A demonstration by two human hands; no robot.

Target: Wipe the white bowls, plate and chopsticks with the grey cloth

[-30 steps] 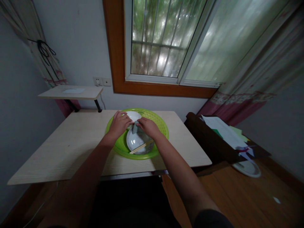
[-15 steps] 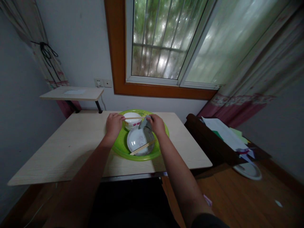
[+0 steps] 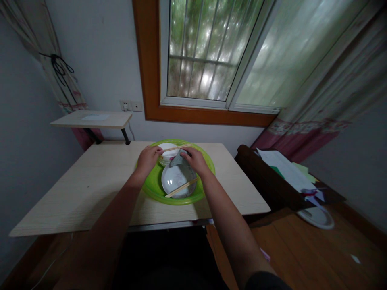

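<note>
My left hand point(image 3: 148, 160) is closed on one end of a pair of wooden chopsticks point(image 3: 182, 147), which point right and slightly up. In the closed fingers of my right hand point(image 3: 196, 160) is a grey cloth point(image 3: 177, 159), hanging just below the chopsticks. Both hands are over a green plastic basin point(image 3: 153, 183) on the table. Within the basin, white bowls with a floral pattern point(image 3: 165, 158) sit at the back, partly hidden by the cloth and left hand. In front is a shallow white dish point(image 3: 173, 175) with more chopsticks point(image 3: 181, 187) lying across it.
The basin rests on a pale wooden table point(image 3: 90, 181). A small raised shelf point(image 3: 90, 119) with a paper stands at the back left. To the right is a dark wooden piece of furniture point(image 3: 256, 177) bearing papers. A barred window point(image 3: 205, 60) is ahead.
My right hand and the cloth have shifted left, toward my left hand. The held chopsticks have tilted, their right end now higher and free of the cloth.
</note>
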